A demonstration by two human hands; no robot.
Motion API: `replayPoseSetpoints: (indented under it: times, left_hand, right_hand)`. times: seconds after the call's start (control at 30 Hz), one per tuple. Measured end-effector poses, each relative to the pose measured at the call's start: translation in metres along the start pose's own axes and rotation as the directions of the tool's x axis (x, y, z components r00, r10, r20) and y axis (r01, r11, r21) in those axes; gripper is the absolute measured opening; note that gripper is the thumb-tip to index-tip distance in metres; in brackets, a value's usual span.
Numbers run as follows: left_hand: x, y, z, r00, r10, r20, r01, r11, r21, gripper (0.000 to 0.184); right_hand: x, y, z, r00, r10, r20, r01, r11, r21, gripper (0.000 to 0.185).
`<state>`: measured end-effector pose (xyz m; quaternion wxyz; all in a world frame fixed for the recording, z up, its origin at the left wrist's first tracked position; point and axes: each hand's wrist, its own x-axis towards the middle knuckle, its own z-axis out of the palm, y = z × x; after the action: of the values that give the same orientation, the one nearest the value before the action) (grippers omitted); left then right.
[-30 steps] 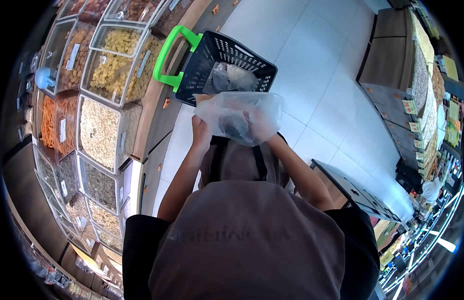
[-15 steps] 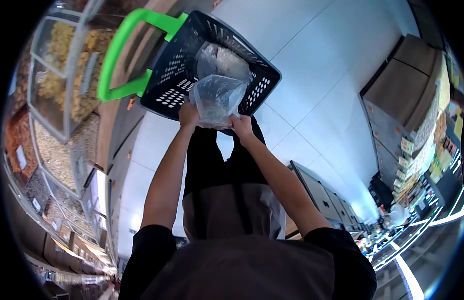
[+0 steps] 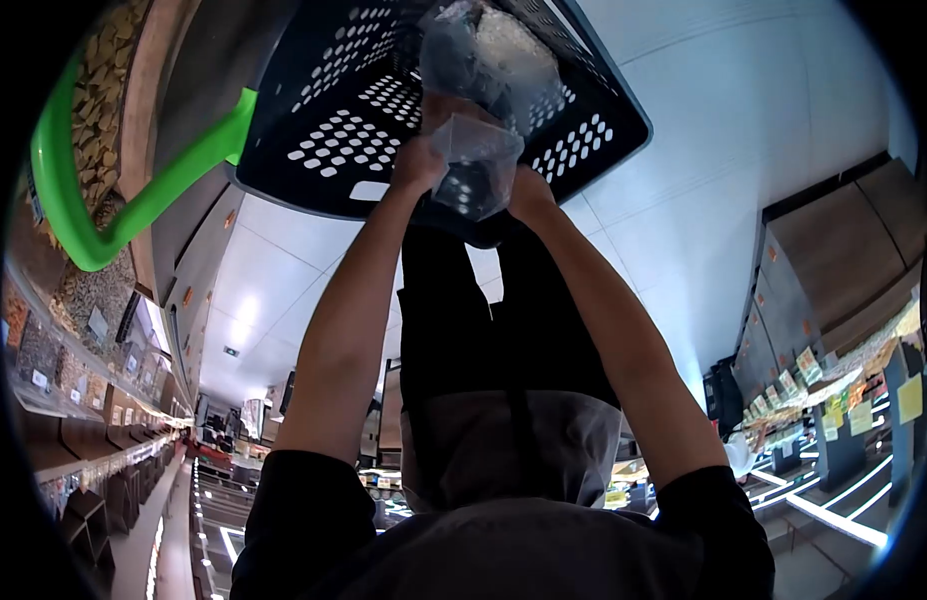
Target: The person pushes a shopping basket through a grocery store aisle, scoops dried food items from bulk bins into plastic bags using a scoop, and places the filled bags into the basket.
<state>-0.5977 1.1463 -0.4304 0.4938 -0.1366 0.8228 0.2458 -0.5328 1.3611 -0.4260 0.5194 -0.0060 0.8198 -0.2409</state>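
Observation:
My left hand (image 3: 420,165) has its fingers closed on the left edge of a clear plastic bag (image 3: 473,172). On the bag's other side, my right hand (image 3: 529,194) is closed on its edge. The bag is over the near side of a dark perforated basket (image 3: 328,110), and small dark spots show through it. Deeper in the basket, above my hands in the view, lies another clear bag (image 3: 513,50) with pale contents. The basket's green handle (image 3: 173,195) sticks out to the left.
Bins of dry goods (image 3: 98,110) line a shelf on the left. A brown cabinet (image 3: 833,240) with price tags stands at the right. Pale floor tiles (image 3: 683,110) show beyond the basket. Another display with several tags runs along the lower right.
The basket looks larger and nearer, and higher in the view. My hands have lowered the clear bag from in front of my apron to the basket. The shelf bins have shifted left.

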Motion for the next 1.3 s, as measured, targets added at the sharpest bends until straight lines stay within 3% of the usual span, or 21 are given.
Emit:
replayPoseSetpoints:
  times: [0.07,0.2,0.27,0.33,0.4,0.43,0.53,0.57,0.6,0.7,0.73,0.8,0.93,1.0,1.2,1.27,1.3]
  left_hand:
    - [-0.004,0.002,0.0,1.0,0.003,0.009,-0.002,0.999,-0.039,0.03]
    - [-0.001,0.009,0.0,1.0,0.008,0.005,-0.009,0.999,0.049,0.029]
    - [0.0,0.012,0.001,0.998,-0.047,-0.047,0.044,0.997,-0.07,0.029]
    - [-0.005,0.033,-0.018,0.999,-0.047,-0.002,0.047,0.998,-0.042,0.026]
    - [-0.02,0.054,-0.04,0.994,0.081,-0.073,-0.093,0.977,-0.191,0.024]
    - [-0.034,0.071,-0.058,0.973,0.156,-0.169,-0.185,0.968,-0.172,0.023]
    - [-0.113,0.136,-0.148,0.864,0.353,-0.358,-0.393,0.918,-0.043,0.026]
    - [-0.143,0.154,-0.178,0.746,0.466,-0.475,-0.445,0.88,0.164,0.031]
    - [-0.169,0.167,-0.213,0.568,0.667,-0.482,-0.555,0.743,0.373,0.028]
    - [-0.218,0.182,-0.302,0.338,0.829,-0.445,-0.53,0.559,0.638,0.023]
    - [-0.226,0.188,-0.327,0.309,0.88,-0.362,-0.409,0.466,0.784,0.022]
    - [-0.223,0.193,-0.361,0.346,0.906,-0.245,-0.34,0.364,0.867,0.022]
    - [-0.192,0.189,-0.378,0.332,0.943,-0.027,-0.433,0.177,0.884,0.022]
    - [-0.192,0.186,-0.383,0.321,0.946,-0.035,-0.604,0.233,0.762,0.024]
    - [-0.194,0.15,-0.393,0.332,0.934,-0.134,-0.724,0.343,0.599,0.014]
    - [-0.201,0.122,-0.392,0.31,0.931,-0.19,-0.785,0.364,0.502,0.011]
    - [-0.209,0.107,-0.385,0.345,0.9,-0.267,-0.777,0.434,0.457,0.01]
  right_hand:
    - [0.003,0.003,-0.009,0.997,-0.002,0.074,0.002,1.0,0.003,0.016]
    - [0.01,0.018,-0.012,0.998,0.05,-0.048,-0.044,0.993,0.11,0.017]
    - [0.011,0.015,-0.024,0.994,0.108,-0.027,-0.104,0.986,0.13,0.022]
    - [0.013,0.019,-0.023,0.999,0.05,-0.015,-0.048,0.993,0.111,0.031]
    - [0.006,0.02,-0.023,1.0,0.012,-0.027,-0.009,0.993,0.121,0.034]
    - [0.0,0.017,-0.029,1.0,0.002,0.004,-0.002,0.992,0.123,0.034]
    - [-0.009,0.015,-0.036,1.0,-0.009,0.011,0.008,0.989,0.146,0.032]
    - [-0.011,0.016,-0.038,1.0,-0.009,0.001,0.009,0.988,0.152,0.031]
    - [-0.014,0.016,-0.042,1.0,-0.01,-0.012,0.012,0.986,0.164,0.031]
    - [-0.02,0.014,-0.046,0.999,0.019,-0.032,-0.014,0.988,0.156,0.028]
    - [-0.021,0.013,-0.043,0.999,0.016,-0.046,-0.008,0.985,0.17,0.028]
    - [-0.02,0.014,-0.039,0.991,0.078,-0.111,-0.054,0.977,0.208,0.028]
    - [-0.041,0.006,-0.048,0.974,0.111,-0.197,-0.058,0.964,0.259,0.028]
    - [-0.052,0.006,-0.05,0.968,0.096,-0.231,-0.03,0.961,0.274,0.027]
    - [-0.085,-0.027,-0.023,0.921,0.231,-0.314,-0.083,0.903,0.421,0.027]
    - [-0.121,-0.068,-0.03,0.881,0.22,-0.419,-0.019,0.901,0.434,0.028]
    - [-0.141,-0.09,-0.032,0.877,0.205,-0.435,0.021,0.887,0.461,0.027]
